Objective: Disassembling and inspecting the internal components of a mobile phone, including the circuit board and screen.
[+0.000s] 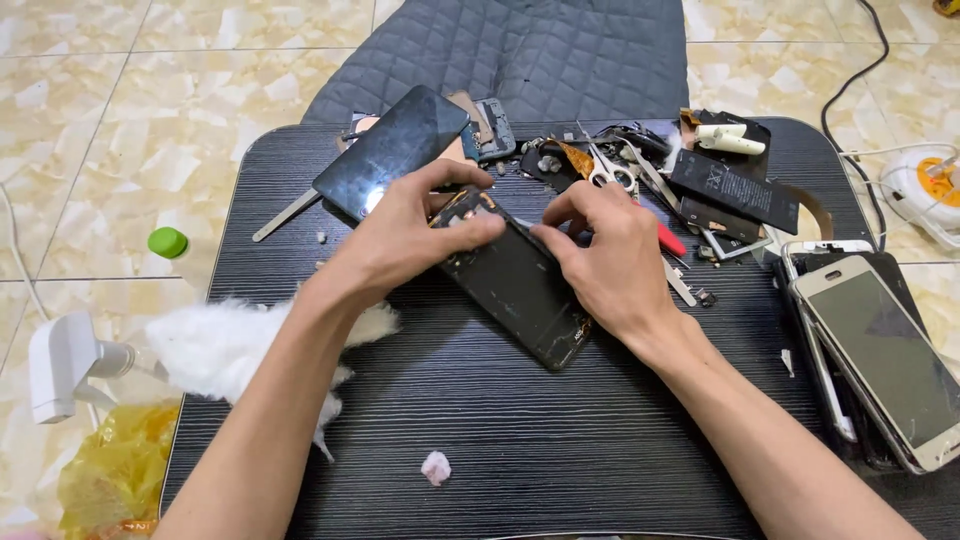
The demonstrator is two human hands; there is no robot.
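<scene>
An opened black phone (520,285) lies slantwise at the middle of a dark table (560,440). The left hand (410,235), wrist bent inward, pins the phone's upper end with curled fingers. The right hand (605,255) pinches a thin tool (527,226) against it. Scissors (606,166), a battery (735,190) and more phones (885,355) lie around.

Head view, looking down, seemingly close.

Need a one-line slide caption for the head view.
Left hand steadies an opened black phone while right hand works on it.
</scene>
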